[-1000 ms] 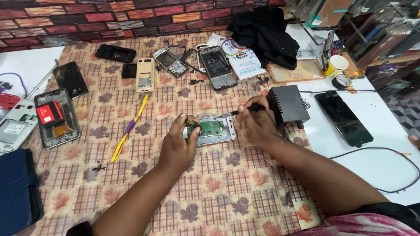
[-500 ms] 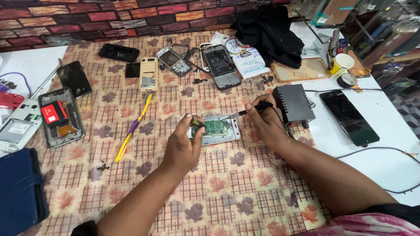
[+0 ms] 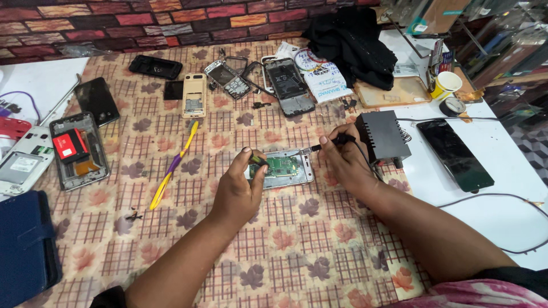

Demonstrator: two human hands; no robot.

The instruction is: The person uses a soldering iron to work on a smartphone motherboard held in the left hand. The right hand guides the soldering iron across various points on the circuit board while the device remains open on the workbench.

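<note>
On patterned cloth (image 3: 297,239), left hand (image 3: 240,191) grip pinching opened phone (image 3: 281,169), right hand (image 3: 342,162) grasping soldering iron (image 3: 337,140)

An opened phone (image 3: 281,169) lies mid-table on the tablecloth (image 3: 274,262), between the left hand (image 3: 237,191) and the right hand (image 3: 342,162). Right of it sits a boxy power unit (image 3: 381,136) (a flat phone (image 3: 454,154) lies farther right). Behind, several dismantled handsets (image 3: 228,80) lie in a row; a pair of tweezers (image 3: 173,165) lies to the left.

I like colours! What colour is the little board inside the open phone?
Green circuit board, seen in the head view.
</note>
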